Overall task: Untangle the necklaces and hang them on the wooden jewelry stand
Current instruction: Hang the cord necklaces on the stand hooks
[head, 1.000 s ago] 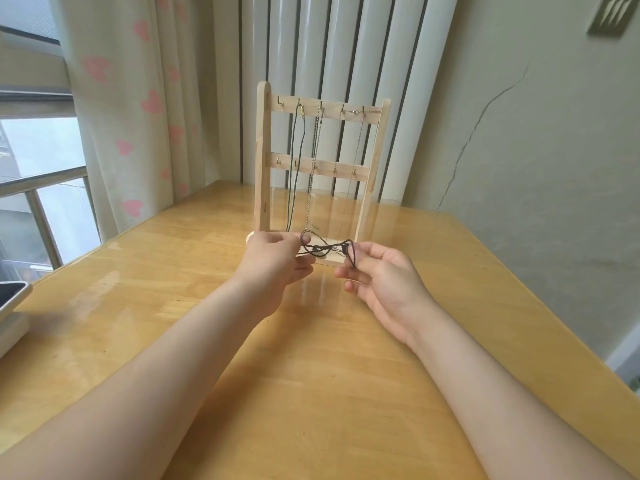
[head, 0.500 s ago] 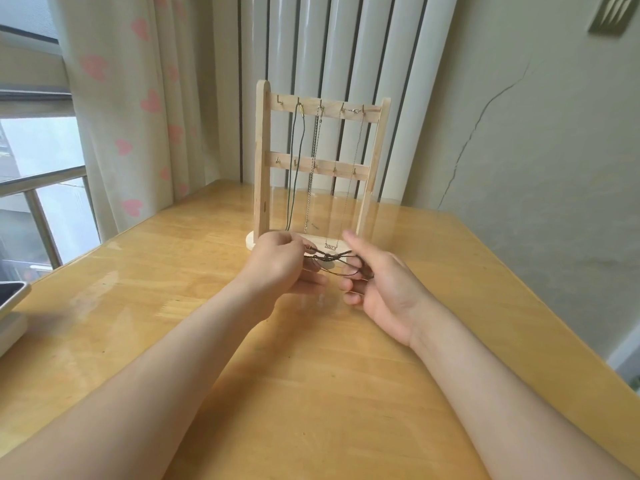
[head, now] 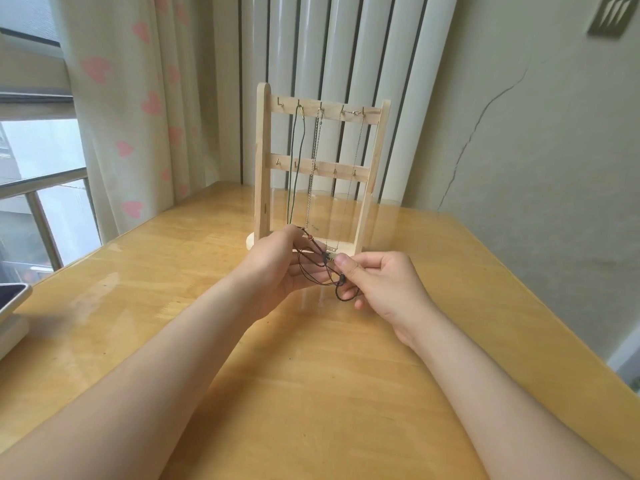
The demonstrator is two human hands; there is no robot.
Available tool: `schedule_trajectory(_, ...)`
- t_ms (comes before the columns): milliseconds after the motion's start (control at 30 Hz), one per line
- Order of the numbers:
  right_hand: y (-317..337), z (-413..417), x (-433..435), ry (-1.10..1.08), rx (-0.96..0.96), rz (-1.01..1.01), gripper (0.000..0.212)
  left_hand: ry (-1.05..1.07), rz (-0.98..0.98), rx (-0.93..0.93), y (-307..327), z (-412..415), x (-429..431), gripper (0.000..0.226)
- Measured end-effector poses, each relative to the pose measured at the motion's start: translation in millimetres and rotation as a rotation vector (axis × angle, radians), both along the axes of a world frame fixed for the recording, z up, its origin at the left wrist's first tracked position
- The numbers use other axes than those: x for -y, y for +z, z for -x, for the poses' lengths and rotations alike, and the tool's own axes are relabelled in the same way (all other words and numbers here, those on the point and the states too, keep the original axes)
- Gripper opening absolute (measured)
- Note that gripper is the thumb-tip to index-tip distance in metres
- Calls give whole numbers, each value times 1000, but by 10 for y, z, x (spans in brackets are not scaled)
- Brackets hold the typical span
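Surface (head: 173,323): wooden, under our forearms.
Wooden jewelry stand (head: 263,168): upright at twelve o'clock; hung necklaces (head: 314,161) fill several top hooks, so mostly done, we judge.
Left grip (head: 273,268): curled round dark loops.
Right grip (head: 384,285): thumb and forefinger pinching the knot.
Cord necklace (head: 325,263): dark, thin, beaded, tangled between our grips, before the stand's base; unhung.

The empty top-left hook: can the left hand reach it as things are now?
Probably yes: the way up to the hook is free, but the left hand grips the tangled cord.
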State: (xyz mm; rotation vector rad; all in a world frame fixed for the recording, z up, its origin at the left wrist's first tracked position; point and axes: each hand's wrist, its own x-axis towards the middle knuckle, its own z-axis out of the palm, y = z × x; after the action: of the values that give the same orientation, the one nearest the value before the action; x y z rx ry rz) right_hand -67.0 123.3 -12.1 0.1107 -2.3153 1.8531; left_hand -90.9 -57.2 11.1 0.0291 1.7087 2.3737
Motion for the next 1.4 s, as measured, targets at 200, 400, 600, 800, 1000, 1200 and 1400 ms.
schedule_trajectory(200,19,6,14,-71,-73,-55,26,-116,28,-132,-4,-30,13,8)
schedule_trajectory(400,-21,47,-11,-123,-216,-248,33,-38,47,-204,-91,2,24,16)
schedule_trajectory(600,-24,44,-2,-163,-311,-227,7,0,172,-260,-83,-20,30,13)
schedule_trajectory(800,-17,40,-10,-79,-321,-277,25,14,297,-301,-92,0,24,21)
schedule_trajectory(1000,-6,18,32,-66,-360,-271,23,32,354,-313,-64,-5,14,14)
schedule_trajectory(1200,6,11,21,-86,-351,-238,24,4,543,-396,-48,-55,-30,28)
schedule_trajectory(1400,-3,14,26,-81,-323,-213,17,89,675,-536,-85,-48,-35,28)
